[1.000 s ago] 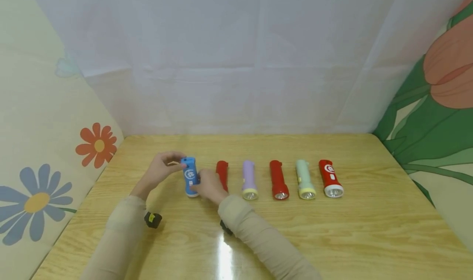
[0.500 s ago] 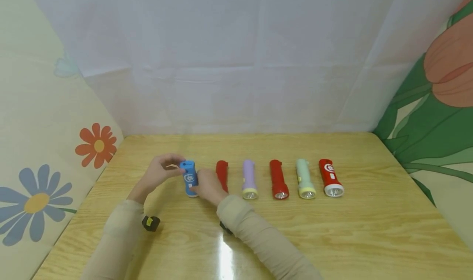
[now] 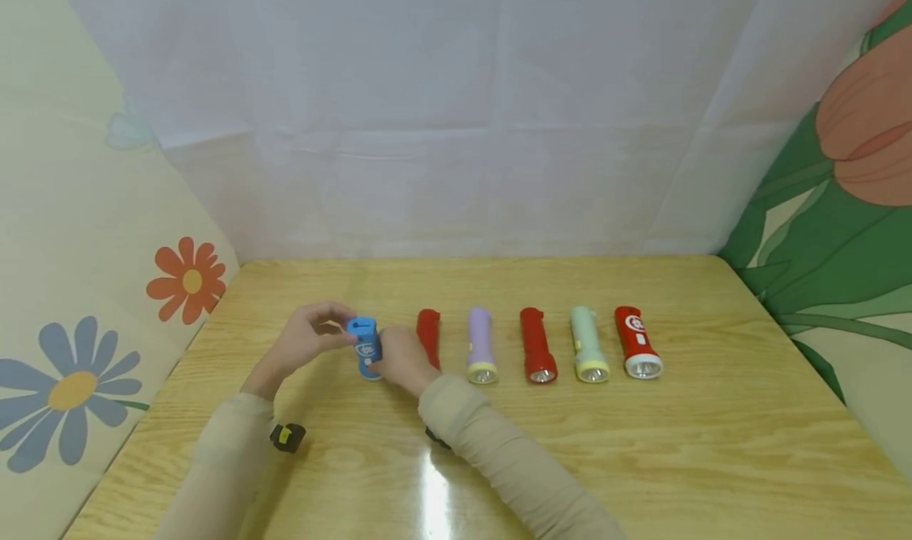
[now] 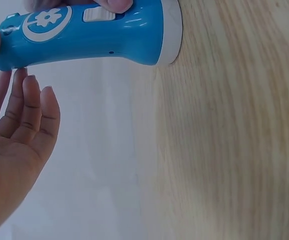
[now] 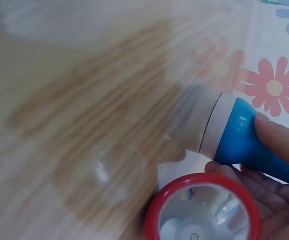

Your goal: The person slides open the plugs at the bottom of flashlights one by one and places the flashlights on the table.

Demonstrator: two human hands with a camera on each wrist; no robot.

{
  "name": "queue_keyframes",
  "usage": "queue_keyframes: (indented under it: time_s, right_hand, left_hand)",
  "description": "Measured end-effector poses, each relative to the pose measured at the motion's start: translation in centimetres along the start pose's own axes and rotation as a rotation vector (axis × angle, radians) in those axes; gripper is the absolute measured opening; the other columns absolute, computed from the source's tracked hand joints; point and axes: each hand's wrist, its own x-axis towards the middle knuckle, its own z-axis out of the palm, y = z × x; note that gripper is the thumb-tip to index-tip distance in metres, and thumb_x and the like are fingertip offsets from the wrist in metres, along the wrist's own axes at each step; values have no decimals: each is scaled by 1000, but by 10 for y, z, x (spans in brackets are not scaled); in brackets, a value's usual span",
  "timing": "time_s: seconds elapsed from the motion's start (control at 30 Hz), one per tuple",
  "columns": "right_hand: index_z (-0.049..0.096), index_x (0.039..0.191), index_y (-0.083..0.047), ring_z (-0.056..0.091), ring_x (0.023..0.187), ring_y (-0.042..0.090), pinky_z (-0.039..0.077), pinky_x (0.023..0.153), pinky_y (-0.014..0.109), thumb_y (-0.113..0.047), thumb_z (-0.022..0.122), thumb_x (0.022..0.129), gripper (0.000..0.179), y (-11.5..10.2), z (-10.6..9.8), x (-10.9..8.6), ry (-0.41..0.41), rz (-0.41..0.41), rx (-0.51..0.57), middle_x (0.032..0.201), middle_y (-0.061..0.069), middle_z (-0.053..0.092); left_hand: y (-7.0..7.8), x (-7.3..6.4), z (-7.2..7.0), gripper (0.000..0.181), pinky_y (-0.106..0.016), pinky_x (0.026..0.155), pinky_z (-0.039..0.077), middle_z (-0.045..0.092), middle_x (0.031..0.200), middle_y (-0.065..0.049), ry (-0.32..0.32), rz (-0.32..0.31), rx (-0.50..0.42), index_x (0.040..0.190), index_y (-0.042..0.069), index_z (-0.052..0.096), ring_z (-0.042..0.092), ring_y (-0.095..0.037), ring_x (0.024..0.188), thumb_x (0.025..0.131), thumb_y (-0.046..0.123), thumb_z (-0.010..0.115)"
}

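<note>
A blue flashlight (image 3: 363,330) with a white head stands nearly upright, lens end down on the wooden table, at the left of a row. My left hand (image 3: 306,338) pinches its tail end between thumb and forefinger. In the left wrist view, the other fingers (image 4: 32,107) lie loosely extended beneath the blue body (image 4: 92,42), which bears a white flower emblem and a white switch. Lower down, my right hand (image 3: 404,356) grips the flashlight near its head; the right wrist view shows the thumb on the blue neck (image 5: 242,132). Close beside that hand lies a red flashlight (image 3: 428,334), partly hidden by it.
Rightward along the row lie a purple flashlight (image 3: 480,342), a second red one (image 3: 536,346), a mint green one (image 3: 587,346) and a red one with a white head (image 3: 636,342). A white cloth (image 3: 456,128) hangs behind the table (image 3: 677,461). Flower-patterned panels flank both sides.
The blue flashlight has tilted further up onto its head, its tail end now showing more from above. My left hand has moved slightly downward with it; the right hand has stayed almost still.
</note>
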Motion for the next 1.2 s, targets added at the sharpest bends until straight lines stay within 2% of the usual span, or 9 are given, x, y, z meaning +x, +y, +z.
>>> queue_keyframes:
  time_s: [0.17, 0.27, 0.43, 0.53, 0.77, 1.2]
  right_hand:
    - [64, 94, -3, 60, 76, 16, 50, 72, 23, -15, 77, 72, 27, 1, 2, 0, 9, -13, -14, 83, 4, 64]
    - [64, 93, -2, 61, 76, 16, 50, 71, 23, -14, 77, 71, 27, 2, 2, 0, 29, -31, -18, 82, 5, 65]
    - [64, 92, -2, 61, 75, 15, 49, 69, 21, -15, 79, 70, 30, 2, 2, 0, 33, -32, -23, 82, 5, 65]
    - [65, 93, -2, 61, 75, 14, 49, 68, 20, -17, 80, 69, 32, 1, 2, 0, 27, -24, -31, 82, 5, 66]
    - [64, 96, -2, 62, 80, 15, 50, 71, 21, -16, 79, 70, 33, 1, 1, 1, 11, -8, -24, 88, 5, 66]
    - [64, 97, -2, 61, 79, 14, 49, 71, 21, -16, 79, 70, 34, 1, 1, 1, -11, -3, -19, 88, 5, 66]
  left_hand:
    - [1, -2, 1, 25, -27, 74, 51, 60, 95, -15, 16, 16, 40, 99, -6, 59, 55, -13, 83, 76, -1, 69]
    - [2, -3, 1, 22, -26, 73, 51, 60, 93, -12, 37, 23, 50, 100, -6, 59, 55, -12, 83, 81, 1, 65]
    - [4, -3, 0, 15, -26, 65, 50, 60, 84, -7, 113, 21, 14, 97, -6, 59, 56, -20, 73, 90, 7, 55]
    - [4, -2, 0, 18, -24, 59, 48, 58, 76, -5, 146, -4, -17, 94, -7, 59, 54, -19, 66, 92, 10, 53]
    - [7, -1, 1, 23, -22, 55, 44, 58, 70, 1, 104, -63, -46, 94, -10, 61, 49, -10, 60, 90, 12, 56]
    - [11, 3, 2, 18, -22, 51, 41, 57, 74, -2, 98, -147, 43, 93, -7, 63, 47, -10, 59, 86, 10, 61]
